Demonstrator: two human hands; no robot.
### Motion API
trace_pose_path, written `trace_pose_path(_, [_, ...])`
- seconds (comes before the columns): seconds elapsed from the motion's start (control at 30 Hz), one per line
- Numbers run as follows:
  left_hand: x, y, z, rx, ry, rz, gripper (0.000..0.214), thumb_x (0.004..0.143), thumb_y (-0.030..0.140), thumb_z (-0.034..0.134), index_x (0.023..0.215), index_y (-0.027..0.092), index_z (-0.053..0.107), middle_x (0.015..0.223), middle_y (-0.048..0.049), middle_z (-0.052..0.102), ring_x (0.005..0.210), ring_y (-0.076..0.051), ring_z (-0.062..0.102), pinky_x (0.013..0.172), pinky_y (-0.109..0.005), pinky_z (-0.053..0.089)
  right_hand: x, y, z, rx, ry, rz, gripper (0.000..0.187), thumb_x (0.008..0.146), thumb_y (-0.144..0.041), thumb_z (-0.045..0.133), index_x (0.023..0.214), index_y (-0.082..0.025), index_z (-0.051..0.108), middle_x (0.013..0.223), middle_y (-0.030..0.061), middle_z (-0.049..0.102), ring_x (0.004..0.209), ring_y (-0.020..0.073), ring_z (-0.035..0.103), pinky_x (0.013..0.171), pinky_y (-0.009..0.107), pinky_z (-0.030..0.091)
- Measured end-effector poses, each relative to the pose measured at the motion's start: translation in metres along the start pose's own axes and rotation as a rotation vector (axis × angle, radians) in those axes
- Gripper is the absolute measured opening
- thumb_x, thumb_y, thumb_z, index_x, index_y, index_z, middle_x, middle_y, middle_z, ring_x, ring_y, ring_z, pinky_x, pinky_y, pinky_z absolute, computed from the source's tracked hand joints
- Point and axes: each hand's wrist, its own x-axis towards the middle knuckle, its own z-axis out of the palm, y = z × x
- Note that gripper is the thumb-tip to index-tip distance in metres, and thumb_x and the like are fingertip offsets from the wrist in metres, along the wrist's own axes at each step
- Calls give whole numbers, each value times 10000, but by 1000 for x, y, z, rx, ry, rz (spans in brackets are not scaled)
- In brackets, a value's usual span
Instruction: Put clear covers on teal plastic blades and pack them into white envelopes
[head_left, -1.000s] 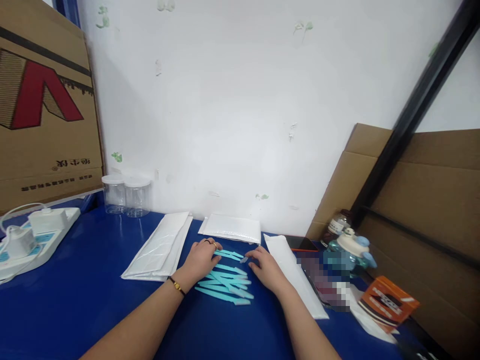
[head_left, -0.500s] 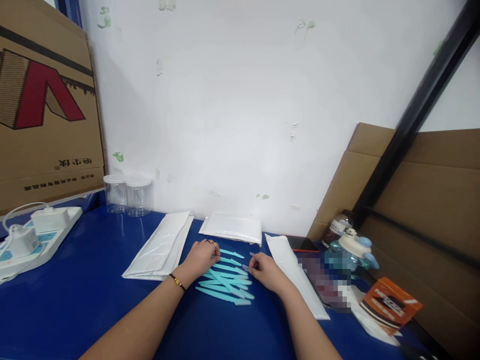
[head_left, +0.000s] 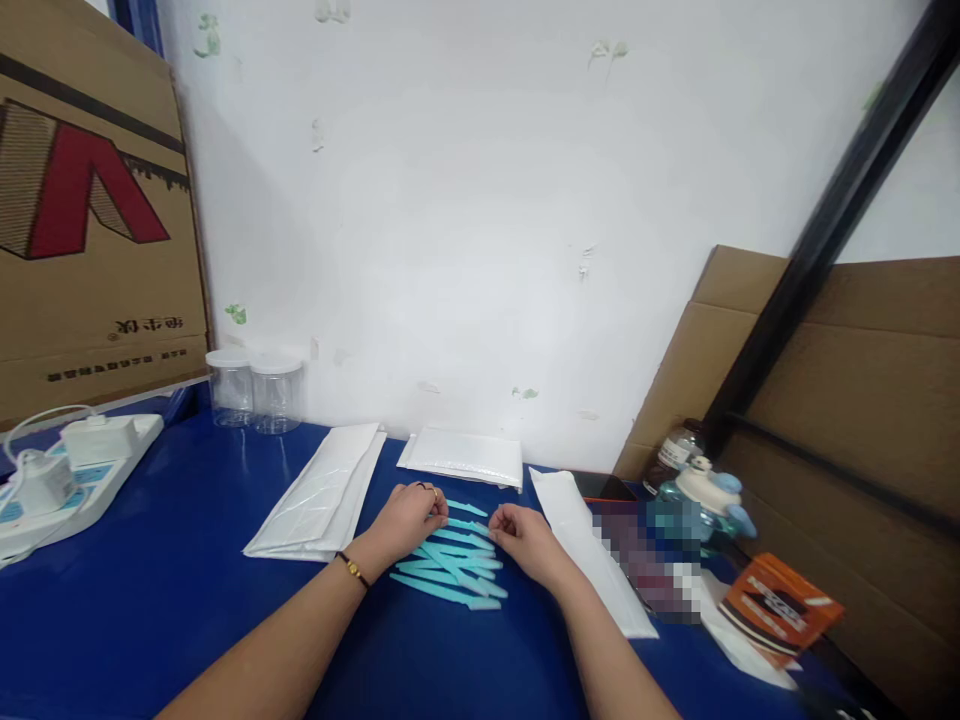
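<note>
Several turquoise eyebrow razors lie in an overlapping, fanned pile on the blue table between my hands, their tips pointing right. My left hand, with a ring and a dark bracelet, is over the handle ends at the upper left of the pile. Its thumb and fingers pinch together at the handle of one razor. My right hand is closed in a pinch by that razor's right tip; what lies between its fingertips is too small to make out. Another razor lies just beyond.
White padded mailers flank the pile: one at left, one behind, one at right. Further right are a teal bottle and an orange pouch. Clear jars and a power strip stand at left.
My right hand has shifted slightly left, its fingertips now meeting a razor's tip. Clear pieces seen by its fingers earlier no longer show. My left fingertips have moved slightly right.
</note>
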Motion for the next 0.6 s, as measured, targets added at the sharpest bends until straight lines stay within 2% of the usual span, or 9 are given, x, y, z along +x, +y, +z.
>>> trace_pose_path(0.17, [-1, 5, 0, -77, -41, -7, 131, 776, 301, 527, 760, 223, 631, 814, 19, 651, 783, -147, 577, 767, -264, 366, -1, 0, -6, 49, -15, 1, 112, 741, -243, 544, 746, -175, 632, 656, -2, 606, 591, 125, 521, 536, 212, 376])
trace_pose_path(0.23, [0, 3, 1, -56, 3, -11, 179, 804, 338, 501, 856, 230, 635, 903, 1, 651, 869, -164, 570, 813, -280, 367, -1, 6, -13, 14, 73, 19, 151, 756, -272, 529, 785, -180, 645, 701, 14, 628, 622, 145, 548, 571, 234, 400])
trace_pose_path(0.33, [3, -6, 2, 47, 73, -43, 280, 831, 340, 474, 1068, 256, 597, 1118, -34, 596, 1069, -210, 491, 879, -324, 353, 2, 17, -21, -140, 274, 34, 175, 762, -238, 506, 849, -182, 647, 844, 52, 639, 736, 182, 585, 702, 278, 431])
trace_pose_path(0.4, [4, -12, 5, 105, 60, -82, 320, 832, 322, 476, 1133, 273, 573, 1186, -42, 558, 1117, -226, 453, 879, -341, 359, 3, 23, -21, -235, 307, 31, 191, 759, -200, 500, 880, -181, 647, 920, 73, 619, 818, 199, 592, 771, 288, 427])
trace_pose_path(0.5, [7, -16, 8, 123, 40, -123, 280, 829, 321, 484, 1082, 277, 596, 1144, -38, 570, 1103, -229, 456, 865, -348, 370, 7, 28, -14, -299, 254, 29, 195, 779, -200, 498, 910, -183, 642, 962, 89, 591, 886, 214, 586, 798, 289, 424])
trace_pose_path(0.6, [9, -15, 10, 85, 31, -162, 192, 813, 308, 504, 952, 258, 627, 1056, -31, 593, 1071, -223, 472, 864, -344, 370, 12, 29, -5, -329, 232, 59, 120, 776, -186, 510, 810, -179, 625, 905, 85, 578, 845, 208, 582, 775, 286, 424])
